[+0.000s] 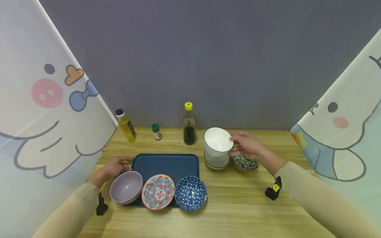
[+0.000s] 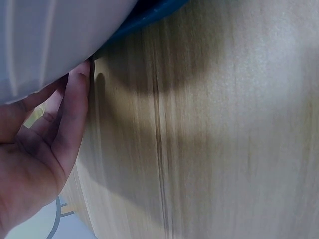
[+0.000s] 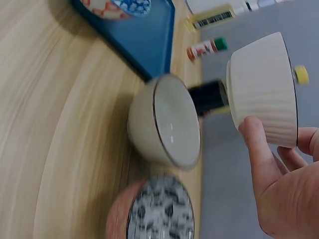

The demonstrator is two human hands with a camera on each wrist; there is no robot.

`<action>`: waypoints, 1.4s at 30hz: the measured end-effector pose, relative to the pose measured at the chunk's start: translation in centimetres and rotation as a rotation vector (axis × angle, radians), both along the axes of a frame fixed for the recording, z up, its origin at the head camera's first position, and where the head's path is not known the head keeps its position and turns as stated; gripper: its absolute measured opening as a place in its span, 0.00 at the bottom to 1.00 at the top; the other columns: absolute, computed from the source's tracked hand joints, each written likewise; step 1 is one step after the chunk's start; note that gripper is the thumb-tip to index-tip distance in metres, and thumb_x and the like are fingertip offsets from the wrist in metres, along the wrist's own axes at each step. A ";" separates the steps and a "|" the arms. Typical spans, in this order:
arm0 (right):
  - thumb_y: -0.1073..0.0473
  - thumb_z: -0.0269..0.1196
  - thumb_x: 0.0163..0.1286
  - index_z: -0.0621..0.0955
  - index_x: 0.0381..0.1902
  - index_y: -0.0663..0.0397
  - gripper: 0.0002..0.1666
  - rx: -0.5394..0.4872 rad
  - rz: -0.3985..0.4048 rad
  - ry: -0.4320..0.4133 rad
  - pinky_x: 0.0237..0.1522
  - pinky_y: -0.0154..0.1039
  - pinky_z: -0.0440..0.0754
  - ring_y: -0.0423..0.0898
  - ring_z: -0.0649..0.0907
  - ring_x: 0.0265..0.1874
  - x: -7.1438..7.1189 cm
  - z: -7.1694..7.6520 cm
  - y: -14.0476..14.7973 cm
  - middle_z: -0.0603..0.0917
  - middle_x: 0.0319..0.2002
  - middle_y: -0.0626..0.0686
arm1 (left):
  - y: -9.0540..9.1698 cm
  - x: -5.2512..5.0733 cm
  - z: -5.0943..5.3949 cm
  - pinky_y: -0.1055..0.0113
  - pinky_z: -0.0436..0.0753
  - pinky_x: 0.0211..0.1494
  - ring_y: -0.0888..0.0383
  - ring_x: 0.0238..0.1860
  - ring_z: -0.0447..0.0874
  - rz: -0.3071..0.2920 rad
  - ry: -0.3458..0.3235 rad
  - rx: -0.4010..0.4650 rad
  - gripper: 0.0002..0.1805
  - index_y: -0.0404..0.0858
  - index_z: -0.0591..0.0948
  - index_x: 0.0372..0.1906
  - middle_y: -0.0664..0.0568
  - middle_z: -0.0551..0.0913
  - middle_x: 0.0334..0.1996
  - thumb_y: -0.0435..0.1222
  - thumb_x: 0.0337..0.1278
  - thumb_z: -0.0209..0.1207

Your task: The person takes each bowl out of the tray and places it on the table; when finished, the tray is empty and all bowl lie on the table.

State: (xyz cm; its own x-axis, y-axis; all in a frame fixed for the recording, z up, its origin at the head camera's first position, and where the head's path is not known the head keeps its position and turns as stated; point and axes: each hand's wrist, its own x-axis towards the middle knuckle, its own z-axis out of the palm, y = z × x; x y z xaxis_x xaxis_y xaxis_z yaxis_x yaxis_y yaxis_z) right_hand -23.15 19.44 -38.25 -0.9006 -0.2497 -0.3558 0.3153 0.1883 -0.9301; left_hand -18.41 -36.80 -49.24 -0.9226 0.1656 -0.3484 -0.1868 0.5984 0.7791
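My right hand (image 1: 246, 145) (image 3: 286, 191) grips a white bowl (image 1: 218, 140) (image 3: 263, 87) at its side, holding it tilted above a second white bowl (image 1: 216, 162) (image 3: 177, 119). Beside that one is a bowl with a dark floral pattern (image 1: 245, 163) (image 3: 162, 214). At the left, my left hand (image 1: 114, 167) (image 2: 47, 144) has its fingertips at the blue tray's (image 1: 165, 164) (image 2: 149, 15) left edge, just behind a purple bowl (image 1: 126, 187) (image 2: 55, 40). The purple bowl partly hides its fingertips in the left wrist view.
A red-patterned bowl (image 1: 158, 192) and a blue-patterned bowl (image 1: 190, 193) overlap the tray's front edge. Behind the tray stand an oil bottle (image 1: 128, 128), a green-capped jar (image 1: 156, 133) and a dark bottle with a yellow cap (image 1: 189, 129). A grey wall (image 1: 190, 59) rises behind the table.
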 end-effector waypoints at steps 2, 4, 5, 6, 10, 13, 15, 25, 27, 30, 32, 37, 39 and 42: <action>0.59 0.54 0.78 0.58 0.80 0.64 0.38 0.004 -0.007 0.009 0.41 0.42 0.89 0.44 0.89 0.32 0.3 0.2 1.7 0.85 0.38 0.53 | -0.1 0.0 -0.1 0.65 0.79 0.31 0.58 0.34 0.82 -0.002 0.001 0.002 0.30 0.21 0.68 0.70 0.48 0.85 0.31 0.20 0.61 0.56; 0.58 0.54 0.78 0.56 0.80 0.65 0.38 0.010 -0.026 0.019 0.42 0.42 0.88 0.44 0.89 0.32 0.6 0.3 3.2 0.85 0.37 0.52 | -0.2 0.0 -0.2 0.66 0.79 0.31 0.58 0.34 0.82 0.009 -0.002 0.004 0.30 0.21 0.69 0.70 0.48 0.85 0.31 0.20 0.61 0.56; 0.58 0.54 0.79 0.56 0.80 0.65 0.38 0.012 -0.039 0.022 0.43 0.42 0.88 0.43 0.89 0.32 0.8 0.4 4.0 0.85 0.37 0.51 | -0.2 0.0 -0.3 0.66 0.79 0.31 0.58 0.34 0.83 0.013 -0.005 0.006 0.30 0.21 0.68 0.70 0.48 0.85 0.31 0.19 0.61 0.55; 0.58 0.54 0.79 0.56 0.80 0.65 0.38 0.012 -0.054 0.023 0.43 0.42 0.88 0.43 0.89 0.32 0.9 0.5 4.7 0.86 0.37 0.50 | -0.2 0.0 -0.2 0.66 0.78 0.31 0.58 0.34 0.83 0.007 -0.004 0.005 0.30 0.21 0.68 0.70 0.48 0.85 0.31 0.20 0.61 0.55; 0.57 0.52 0.80 0.54 0.80 0.67 0.39 0.009 -0.097 0.040 0.44 0.43 0.88 0.42 0.90 0.33 1.6 0.4 7.6 0.86 0.37 0.47 | -0.1 0.1 -0.3 0.66 0.78 0.30 0.57 0.33 0.82 0.000 0.006 0.019 0.30 0.21 0.68 0.70 0.48 0.85 0.31 0.21 0.63 0.58; 0.57 0.52 0.81 0.51 0.81 0.69 0.40 0.004 -0.115 0.052 0.44 0.43 0.88 0.41 0.90 0.34 2.1 0.3 9.7 0.87 0.36 0.45 | 0.0 0.1 -0.2 0.66 0.79 0.29 0.57 0.32 0.83 -0.009 0.016 0.027 0.30 0.20 0.68 0.69 0.47 0.86 0.31 0.22 0.63 0.60; 0.57 0.53 0.81 0.50 0.81 0.69 0.41 -0.009 -0.125 0.053 0.44 0.44 0.88 0.42 0.91 0.35 2.4 0.1 11.1 0.88 0.37 0.44 | -0.1 0.1 -0.3 0.66 0.79 0.30 0.58 0.32 0.83 -0.005 0.010 0.028 0.30 0.20 0.68 0.69 0.47 0.86 0.31 0.21 0.63 0.59; 0.58 0.55 0.81 0.66 0.69 0.62 0.25 -0.078 -0.237 0.009 0.43 0.46 0.88 0.46 0.91 0.34 4.0 -1.1 17.4 0.89 0.35 0.47 | -0.1 -0.1 -0.1 0.65 0.80 0.32 0.58 0.34 0.83 0.005 -0.017 0.009 0.29 0.22 0.69 0.70 0.48 0.86 0.32 0.20 0.62 0.56; 0.58 0.54 0.81 0.54 0.76 0.72 0.37 -0.056 -0.247 0.008 0.43 0.46 0.88 0.47 0.91 0.34 4.1 -1.4 18.2 0.89 0.34 0.47 | -0.2 -0.2 -0.1 0.65 0.80 0.31 0.59 0.34 0.83 0.003 -0.019 0.013 0.30 0.22 0.68 0.70 0.48 0.86 0.32 0.20 0.63 0.56; 0.58 0.54 0.81 0.47 0.77 0.75 0.42 -0.081 -0.274 -0.011 0.42 0.47 0.88 0.48 0.91 0.34 4.6 -2.1 19.5 0.89 0.34 0.47 | -0.2 -0.3 -0.2 0.66 0.79 0.30 0.59 0.33 0.83 -0.009 -0.020 0.021 0.30 0.22 0.68 0.71 0.49 0.86 0.32 0.21 0.63 0.56; 0.59 0.55 0.81 0.55 0.75 0.70 0.35 -0.119 -0.299 -0.030 0.42 0.47 0.88 0.49 0.91 0.34 4.8 -2.5 20.1 0.89 0.34 0.48 | -0.2 -0.3 -0.2 0.66 0.79 0.29 0.58 0.33 0.83 -0.024 -0.017 0.026 0.30 0.21 0.67 0.71 0.48 0.86 0.32 0.22 0.64 0.57; 0.60 0.57 0.79 0.67 0.59 0.55 0.16 -0.160 -0.353 -0.061 0.42 0.48 0.88 0.50 0.91 0.34 5.2 -3.5 20.9 0.90 0.33 0.50 | -0.5 -0.4 -0.2 0.66 0.79 0.29 0.59 0.31 0.83 -0.036 -0.018 0.037 0.31 0.21 0.66 0.71 0.48 0.87 0.33 0.22 0.64 0.58; 0.59 0.58 0.79 0.67 0.59 0.56 0.17 -0.154 -0.368 -0.063 0.42 0.48 0.88 0.50 0.91 0.34 5.2 -3.8 21.1 0.89 0.33 0.49 | -0.6 -0.4 -0.2 0.66 0.79 0.29 0.59 0.31 0.83 -0.042 -0.021 0.042 0.31 0.21 0.66 0.71 0.48 0.87 0.33 0.22 0.64 0.58; 0.59 0.58 0.79 0.66 0.59 0.56 0.17 -0.161 -0.384 -0.071 0.43 0.49 0.88 0.50 0.91 0.34 5.3 -4.3 21.3 0.89 0.33 0.50 | -0.6 -0.5 -0.2 0.66 0.79 0.29 0.60 0.32 0.83 -0.048 -0.029 0.052 0.31 0.20 0.65 0.72 0.48 0.87 0.33 0.22 0.64 0.57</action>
State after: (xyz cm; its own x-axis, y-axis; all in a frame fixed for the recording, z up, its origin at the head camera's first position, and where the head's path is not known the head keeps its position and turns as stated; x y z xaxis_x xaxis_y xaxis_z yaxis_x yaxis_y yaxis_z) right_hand -17.80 40.78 -42.52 -0.9139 0.0419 -0.4039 0.3983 -0.1008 -0.9117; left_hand -18.87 -37.37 -49.43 -0.9029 0.2284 -0.3642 -0.1813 0.5659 0.8043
